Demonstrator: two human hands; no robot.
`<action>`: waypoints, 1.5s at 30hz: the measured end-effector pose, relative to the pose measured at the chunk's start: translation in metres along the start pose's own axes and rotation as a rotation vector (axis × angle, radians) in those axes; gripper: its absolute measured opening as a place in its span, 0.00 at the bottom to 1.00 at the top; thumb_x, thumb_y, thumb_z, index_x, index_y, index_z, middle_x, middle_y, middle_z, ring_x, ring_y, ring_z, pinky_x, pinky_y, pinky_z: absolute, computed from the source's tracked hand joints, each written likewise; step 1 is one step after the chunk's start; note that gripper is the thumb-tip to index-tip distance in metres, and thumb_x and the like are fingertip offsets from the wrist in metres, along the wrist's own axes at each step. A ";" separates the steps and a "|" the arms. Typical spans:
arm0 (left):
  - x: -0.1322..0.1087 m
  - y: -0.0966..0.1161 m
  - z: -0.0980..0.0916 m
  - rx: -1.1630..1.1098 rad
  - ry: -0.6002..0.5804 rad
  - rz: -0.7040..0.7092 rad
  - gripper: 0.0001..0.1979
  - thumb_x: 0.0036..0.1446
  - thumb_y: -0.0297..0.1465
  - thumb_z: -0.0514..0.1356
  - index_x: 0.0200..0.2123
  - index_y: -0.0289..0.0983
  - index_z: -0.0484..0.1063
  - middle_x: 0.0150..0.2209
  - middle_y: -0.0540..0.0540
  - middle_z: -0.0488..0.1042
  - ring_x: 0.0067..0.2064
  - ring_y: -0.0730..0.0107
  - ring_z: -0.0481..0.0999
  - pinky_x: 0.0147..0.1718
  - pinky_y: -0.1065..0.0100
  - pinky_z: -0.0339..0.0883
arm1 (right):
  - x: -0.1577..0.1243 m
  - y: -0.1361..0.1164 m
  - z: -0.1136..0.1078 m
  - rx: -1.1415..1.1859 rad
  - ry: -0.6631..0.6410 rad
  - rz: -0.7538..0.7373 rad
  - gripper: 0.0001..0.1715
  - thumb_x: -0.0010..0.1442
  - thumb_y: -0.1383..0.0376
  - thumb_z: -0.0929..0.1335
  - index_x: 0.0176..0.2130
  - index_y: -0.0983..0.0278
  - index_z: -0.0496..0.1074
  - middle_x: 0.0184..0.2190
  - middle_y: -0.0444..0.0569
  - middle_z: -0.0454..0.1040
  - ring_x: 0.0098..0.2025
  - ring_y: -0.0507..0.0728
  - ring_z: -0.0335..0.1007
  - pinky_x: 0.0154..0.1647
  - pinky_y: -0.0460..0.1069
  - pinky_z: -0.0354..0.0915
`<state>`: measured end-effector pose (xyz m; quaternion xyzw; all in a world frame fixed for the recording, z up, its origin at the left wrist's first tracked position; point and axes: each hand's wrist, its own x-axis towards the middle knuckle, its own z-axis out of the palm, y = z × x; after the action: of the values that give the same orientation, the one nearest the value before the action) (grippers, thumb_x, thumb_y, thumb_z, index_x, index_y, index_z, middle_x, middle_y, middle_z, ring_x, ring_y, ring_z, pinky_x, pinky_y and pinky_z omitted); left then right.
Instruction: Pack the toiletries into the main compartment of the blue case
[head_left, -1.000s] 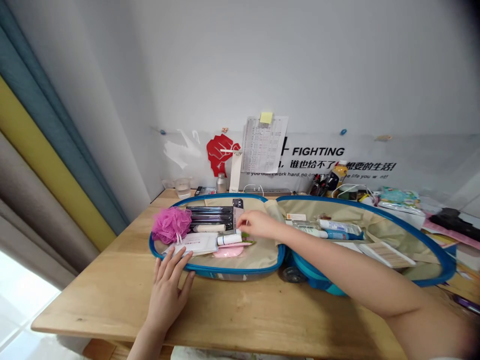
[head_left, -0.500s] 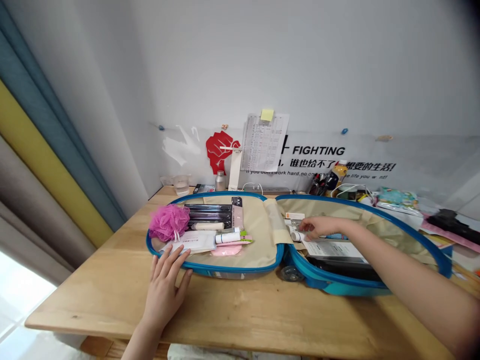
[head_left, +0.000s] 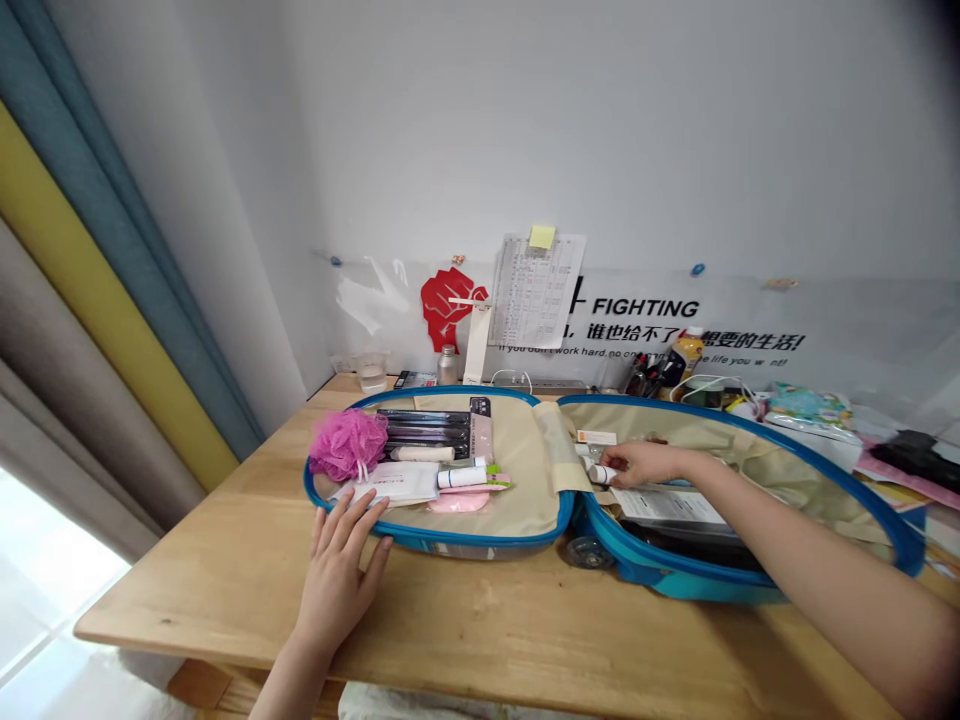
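A blue suitcase lies open on the table, both halves facing up. My left hand rests on the front rim of the left half, fingers spread. Beside those fingers are a white packet and a pink bath puff. The same half holds a pen pack, a white tube with a dark band and a pink pouch. In the right half, my right hand closes its fingertips on a small white bottle. A printed white sheet lies below that hand.
Behind the suitcase stand a glass of water, a silver bottle and a yellow-labelled bottle. Bags and papers crowd the right, including a patterned packet. The wooden table has its edge nearest me.
My right fingertips have closed on the small white bottle. My left hand stays on the rim. The whole view has shifted slightly.
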<state>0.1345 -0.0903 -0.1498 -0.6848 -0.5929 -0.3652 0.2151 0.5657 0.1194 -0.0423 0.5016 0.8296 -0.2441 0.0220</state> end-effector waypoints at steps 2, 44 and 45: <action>0.000 0.000 0.000 0.000 0.003 0.005 0.20 0.63 0.33 0.54 0.59 0.44 0.65 0.58 0.42 0.72 0.64 0.54 0.63 0.65 0.48 0.48 | -0.003 -0.005 -0.006 -0.001 0.055 0.008 0.19 0.40 0.52 0.71 0.29 0.61 0.72 0.27 0.47 0.76 0.31 0.58 0.72 0.34 0.51 0.67; 0.000 0.000 0.000 -0.005 -0.001 0.016 0.21 0.64 0.32 0.54 0.60 0.44 0.63 0.57 0.42 0.72 0.64 0.53 0.62 0.66 0.49 0.46 | -0.012 -0.092 -0.037 -0.109 0.410 -0.012 0.18 0.62 0.56 0.62 0.45 0.59 0.75 0.42 0.48 0.78 0.41 0.57 0.74 0.41 0.50 0.66; 0.000 -0.001 0.000 -0.003 -0.002 0.016 0.21 0.64 0.32 0.54 0.60 0.44 0.63 0.57 0.42 0.72 0.64 0.53 0.62 0.66 0.49 0.45 | -0.016 -0.070 -0.044 -0.115 0.400 0.052 0.18 0.61 0.55 0.62 0.44 0.59 0.75 0.42 0.49 0.79 0.40 0.58 0.74 0.39 0.50 0.66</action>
<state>0.1337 -0.0905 -0.1498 -0.6902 -0.5869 -0.3636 0.2166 0.5237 0.0986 0.0273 0.5593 0.8168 -0.0912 -0.1082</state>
